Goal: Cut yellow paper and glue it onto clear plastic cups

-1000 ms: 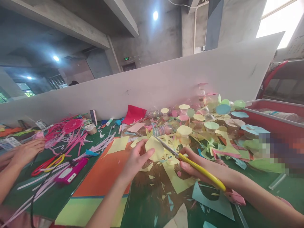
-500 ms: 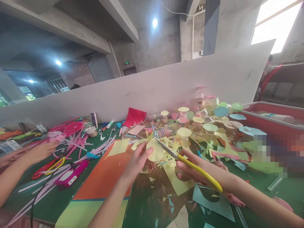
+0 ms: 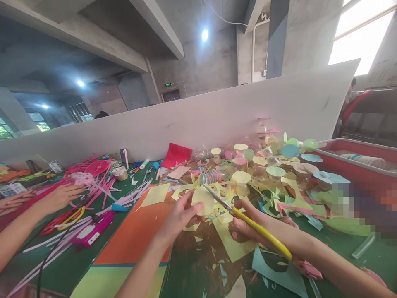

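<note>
The left hand (image 3: 185,213) is closed on a pale yellow disc (image 3: 207,202), pinching its left side between thumb and fingers above the table (image 3: 181,283). The right hand (image 3: 248,221) is closed around the yellow handles of the scissors (image 3: 262,234); the blades lie along the disc's upper right edge. Whether paper sits between the blades cannot be told. The disc's visible outline is round, so trimming of this piece appears nearly complete; only minor edge correction seems left. Behind the hands, cut discs (image 3: 241,178) rest on clear cups (image 3: 240,190), which indicates that many pieces are done. Loose scraps surround the work area. A yellow offcut (image 3: 232,248) and a blue offcut (image 3: 282,279), both with curved cutouts, lie near the right hand. To the left, an orange sheet (image 3: 133,234) carries a small yellow sheet (image 3: 156,195); both look like uncut stock. The total number required cannot be determined. A co-worker's hand (image 3: 60,200) is beside pink strips (image 3: 108,182) at far left.
</note>
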Demonstrator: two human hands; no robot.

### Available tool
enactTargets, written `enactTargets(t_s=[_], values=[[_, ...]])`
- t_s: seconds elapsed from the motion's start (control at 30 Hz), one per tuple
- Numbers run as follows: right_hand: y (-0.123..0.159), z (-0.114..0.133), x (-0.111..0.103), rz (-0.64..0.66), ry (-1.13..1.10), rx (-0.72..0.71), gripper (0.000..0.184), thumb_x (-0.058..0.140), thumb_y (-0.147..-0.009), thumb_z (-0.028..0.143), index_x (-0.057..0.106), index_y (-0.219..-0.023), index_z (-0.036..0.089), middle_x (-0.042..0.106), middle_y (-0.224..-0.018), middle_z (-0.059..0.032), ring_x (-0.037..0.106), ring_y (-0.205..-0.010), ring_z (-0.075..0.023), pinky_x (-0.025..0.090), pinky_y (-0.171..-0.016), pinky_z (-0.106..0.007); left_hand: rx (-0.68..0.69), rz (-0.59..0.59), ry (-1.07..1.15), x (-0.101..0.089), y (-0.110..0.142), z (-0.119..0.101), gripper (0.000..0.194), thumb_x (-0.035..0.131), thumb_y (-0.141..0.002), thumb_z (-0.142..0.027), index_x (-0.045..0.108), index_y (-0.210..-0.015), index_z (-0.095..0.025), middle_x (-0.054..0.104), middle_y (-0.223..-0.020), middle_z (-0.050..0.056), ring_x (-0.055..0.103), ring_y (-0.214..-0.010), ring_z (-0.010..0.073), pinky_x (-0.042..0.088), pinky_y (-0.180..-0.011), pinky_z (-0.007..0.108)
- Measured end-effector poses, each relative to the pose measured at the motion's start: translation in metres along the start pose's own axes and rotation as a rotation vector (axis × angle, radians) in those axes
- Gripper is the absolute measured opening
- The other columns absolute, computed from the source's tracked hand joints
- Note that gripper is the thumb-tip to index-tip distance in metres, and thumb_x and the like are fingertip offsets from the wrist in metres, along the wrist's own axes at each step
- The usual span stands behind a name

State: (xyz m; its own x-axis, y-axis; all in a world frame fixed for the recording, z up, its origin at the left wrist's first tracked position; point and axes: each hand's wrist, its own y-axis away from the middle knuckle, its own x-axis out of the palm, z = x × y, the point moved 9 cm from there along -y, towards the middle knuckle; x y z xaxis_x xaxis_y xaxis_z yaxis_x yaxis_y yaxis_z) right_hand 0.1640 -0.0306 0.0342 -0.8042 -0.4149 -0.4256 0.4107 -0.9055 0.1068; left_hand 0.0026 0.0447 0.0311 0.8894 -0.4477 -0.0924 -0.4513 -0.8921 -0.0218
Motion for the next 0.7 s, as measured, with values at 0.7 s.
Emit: enactTargets(t_s=[0.7], values=[[-0.001,0.002,-0.005,-0.082,-0.057,0.115,0.047,0.061,-0.080,0.059,0.039,-0.095,0.021,0.052,-0.065,0.0080,0.030,-0.049,-0.0058,0.032,-0.053,-0.021,0.040,-0.082,-0.006,-0.010,0.001,-0.004,0.042,0.064,-0.082,-0.036,0.060,-0.120,-0.019,0.066,-0.101,0.007,0.060,-0.073,0.0165,0.050,-0.061,0.024]])
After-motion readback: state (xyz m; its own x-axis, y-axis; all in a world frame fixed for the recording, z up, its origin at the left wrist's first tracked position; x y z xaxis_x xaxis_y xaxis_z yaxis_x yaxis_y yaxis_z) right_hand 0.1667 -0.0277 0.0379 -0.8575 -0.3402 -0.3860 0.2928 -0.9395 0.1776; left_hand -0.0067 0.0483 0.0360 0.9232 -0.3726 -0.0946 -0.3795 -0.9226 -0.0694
